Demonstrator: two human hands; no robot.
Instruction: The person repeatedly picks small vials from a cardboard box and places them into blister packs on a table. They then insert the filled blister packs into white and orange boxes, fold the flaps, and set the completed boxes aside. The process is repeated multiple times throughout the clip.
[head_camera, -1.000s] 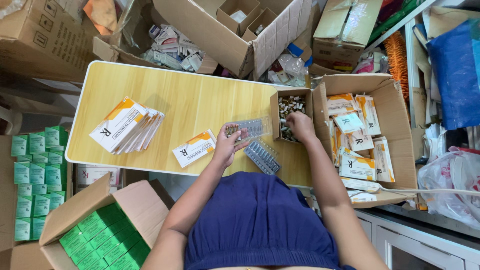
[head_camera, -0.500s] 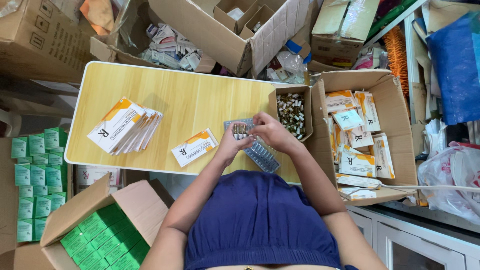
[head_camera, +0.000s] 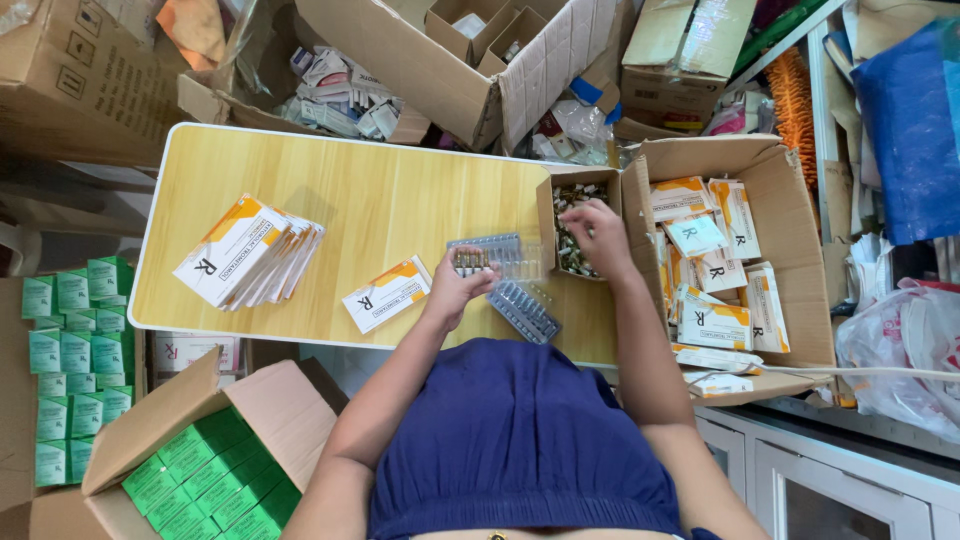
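My left hand (head_camera: 452, 290) holds a clear tray (head_camera: 497, 256) by its near end, thumb and fingers closed on it; a few brown vials sit in the slots next to my fingers, and the rest of the slots look empty. My right hand (head_camera: 593, 232) is down in the small box (head_camera: 548, 222) just beyond the tray's far end, over a heap of loose brown vials (head_camera: 572, 250); I cannot tell whether the fingers have closed on any. Just under the held tray, a second tray (head_camera: 523, 312) lies flat on the table (head_camera: 380, 195). Left of my left hand lies one white-and-orange carton (head_camera: 388, 294), and farther left a fanned stack of cartons (head_camera: 250, 250). Right of my right hand, touching the small box, stands a big open box (head_camera: 790, 260) with the same cartons lying loose in it.
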